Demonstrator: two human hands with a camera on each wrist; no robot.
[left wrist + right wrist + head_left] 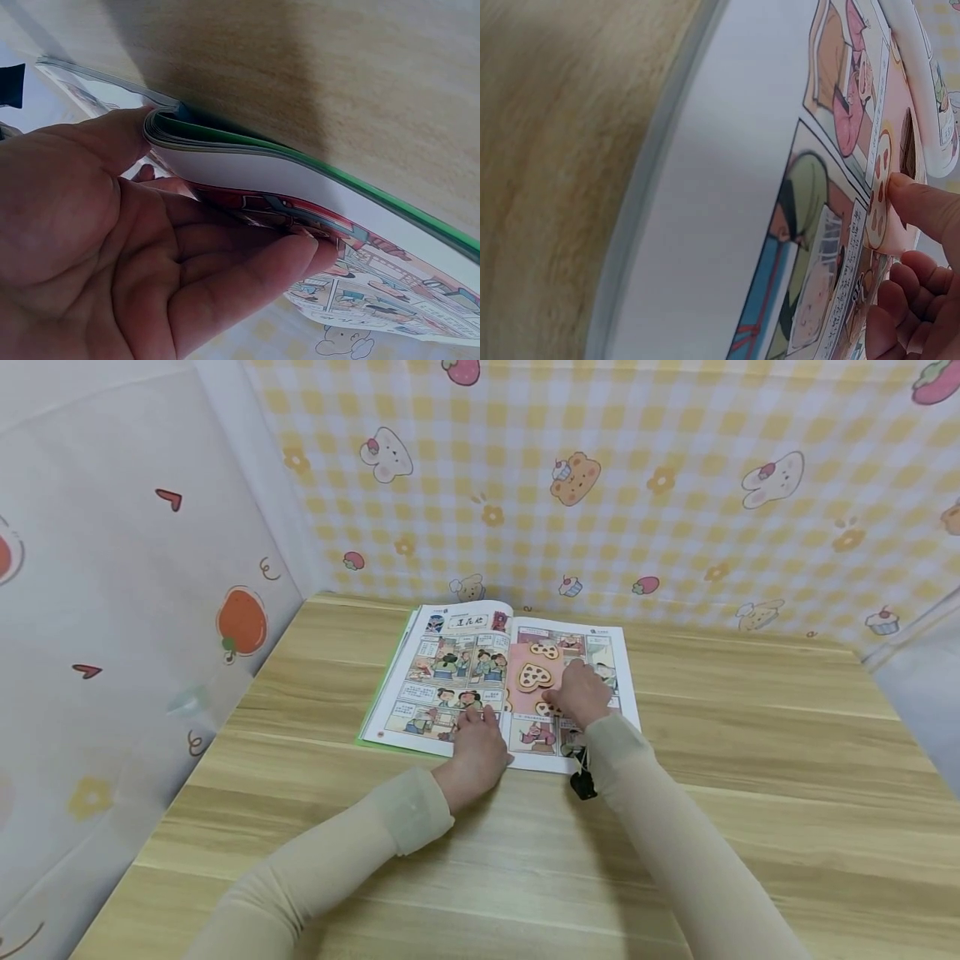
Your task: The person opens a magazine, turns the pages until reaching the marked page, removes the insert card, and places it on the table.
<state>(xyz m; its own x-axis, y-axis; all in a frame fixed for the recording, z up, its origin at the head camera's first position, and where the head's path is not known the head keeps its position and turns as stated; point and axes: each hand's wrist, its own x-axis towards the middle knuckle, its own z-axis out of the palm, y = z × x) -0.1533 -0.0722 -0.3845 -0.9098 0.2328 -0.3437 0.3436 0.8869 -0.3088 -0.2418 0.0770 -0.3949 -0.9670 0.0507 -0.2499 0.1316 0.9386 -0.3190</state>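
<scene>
An open comic book (465, 652) with a green cover edge lies on the wooden table. On its right page, against the fold, is a pink card (517, 697) printed with heart-shaped cookies. My right hand (587, 693) pinches the card near its right edge. The thumb (922, 202) is on the cookie print, the other fingers curl below it, and the index fingertip is hidden. At the bottom of the fold, my left hand (480, 747) rests on the book. Its thumb (124, 139) touches the lower edge by the spine, while relaxed fingers (247, 289) lie along the left page.
The wooden table (787, 752) extends on both sides of the book. A yellow checked cloth (637, 527) with cartoon prints hangs behind it, and a white printed sheet (127, 568) stands at the left. A small black object (583, 783) is beside the right cuff.
</scene>
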